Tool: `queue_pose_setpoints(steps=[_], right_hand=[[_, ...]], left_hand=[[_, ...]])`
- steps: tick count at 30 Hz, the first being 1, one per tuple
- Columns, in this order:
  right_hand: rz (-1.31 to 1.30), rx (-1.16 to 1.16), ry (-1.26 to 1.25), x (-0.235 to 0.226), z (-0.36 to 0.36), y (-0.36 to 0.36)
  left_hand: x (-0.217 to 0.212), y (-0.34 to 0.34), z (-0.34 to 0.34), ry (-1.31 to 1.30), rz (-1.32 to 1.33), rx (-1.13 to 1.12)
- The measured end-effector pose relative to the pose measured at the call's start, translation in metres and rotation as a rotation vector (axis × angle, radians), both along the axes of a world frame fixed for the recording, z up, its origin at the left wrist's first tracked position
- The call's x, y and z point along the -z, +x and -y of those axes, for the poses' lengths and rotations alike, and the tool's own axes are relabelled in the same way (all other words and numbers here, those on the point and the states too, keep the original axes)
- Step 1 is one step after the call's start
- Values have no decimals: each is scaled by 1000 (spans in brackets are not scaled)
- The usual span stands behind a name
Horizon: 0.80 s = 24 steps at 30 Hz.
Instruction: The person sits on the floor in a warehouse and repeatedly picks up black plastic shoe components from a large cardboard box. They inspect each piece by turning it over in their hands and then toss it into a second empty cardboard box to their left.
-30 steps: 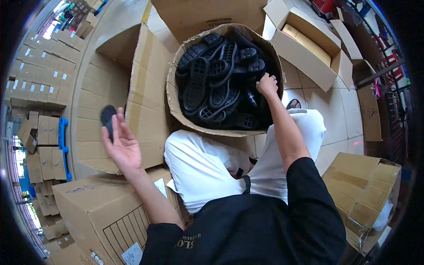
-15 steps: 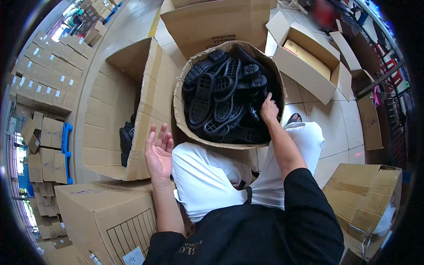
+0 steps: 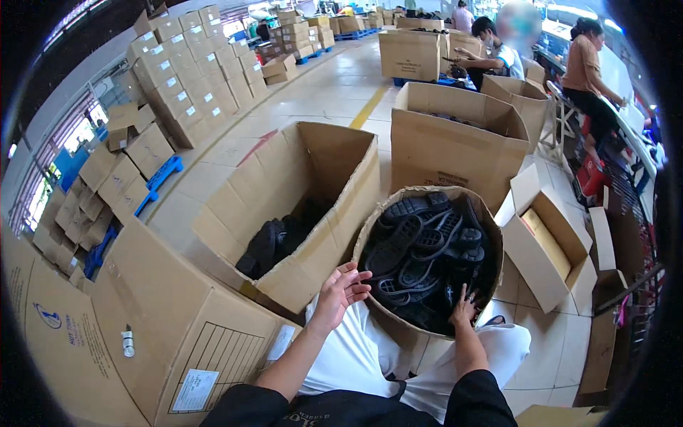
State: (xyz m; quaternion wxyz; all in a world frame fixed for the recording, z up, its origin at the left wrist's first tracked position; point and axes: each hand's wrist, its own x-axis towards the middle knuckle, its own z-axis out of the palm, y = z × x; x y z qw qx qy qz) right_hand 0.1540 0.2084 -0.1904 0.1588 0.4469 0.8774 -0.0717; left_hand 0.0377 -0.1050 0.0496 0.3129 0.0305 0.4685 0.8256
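Note:
A cardboard carton (image 3: 367, 235) with bulged, rounded walls stands between my knees, filled with a heap of black shoe soles (image 3: 395, 247). My right hand (image 3: 464, 309) reaches over its near right side. The fingers point down among the soles, spread, and no held item shows; whether the fingertips touch a sole I cannot tell. My left hand (image 3: 339, 296) is raised by the carton's near left rim, palm turned inward, fingers loosely apart and nothing in it. A taller open carton (image 3: 341, 206) at the left holds more black pieces (image 3: 272, 245).
A large closed carton (image 3: 153, 313) fills the lower left. Another open carton (image 3: 455, 153) stands behind, and a smaller one (image 3: 544, 242) lies at the right. Stacked boxes (image 3: 181, 78) line the far left. Two people (image 3: 491, 57) (image 3: 590, 71) sit at the far right.
My view has tipped up, bringing the room and other people into sight. My left hand has moved right, closer to the soles' carton. My right hand stays over its right side.

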Motion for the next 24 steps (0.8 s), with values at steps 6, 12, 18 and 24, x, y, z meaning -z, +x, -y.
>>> queue_pose_setpoints(steps=[6, 12, 18, 24], right_hand=[[-144, -20, 253, -20, -6, -9], [-292, -136, 354, -96, -16, -13], [-487, -207, 403, -215, -17, 4], [-957, -441, -608, -289, -7, 18]], left_hand=[[7, -2, 5, -40, 11, -45], [11, 9, -8, 1, 16, 110], [18, 14, -21, -62, -6, 152], [45, 15, -42, -259, -179, 146]])
